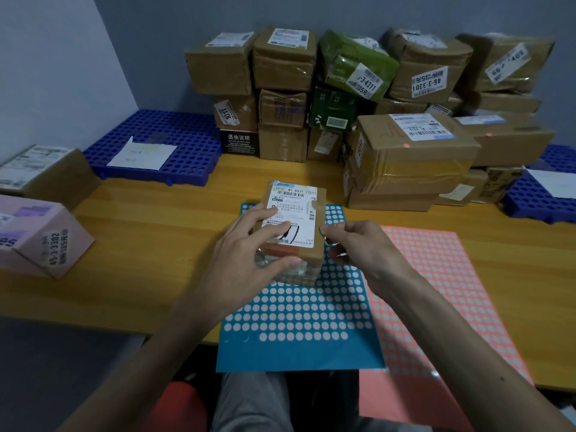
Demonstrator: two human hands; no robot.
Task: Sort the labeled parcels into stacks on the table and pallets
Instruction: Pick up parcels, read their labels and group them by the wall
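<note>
A small brown parcel (296,210) with a white shipping label on top stands on a blue sticker sheet (299,319) at the middle of the wooden table (140,244). My left hand (249,254) grips the parcel from its left and front, thumb low on the taped side. My right hand (358,247) is at the parcel's right edge, fingers curled, pinching what looks like a small blue round sticker (322,231) between thumb and forefinger.
A tall pile of labeled cartons (405,151) fills the back of the table. Blue pallets lie at back left (187,141) and far right (536,201), each with a white paper. A pink box (37,235) and a brown box (46,169) sit left. A pink sticker sheet (436,275) lies right.
</note>
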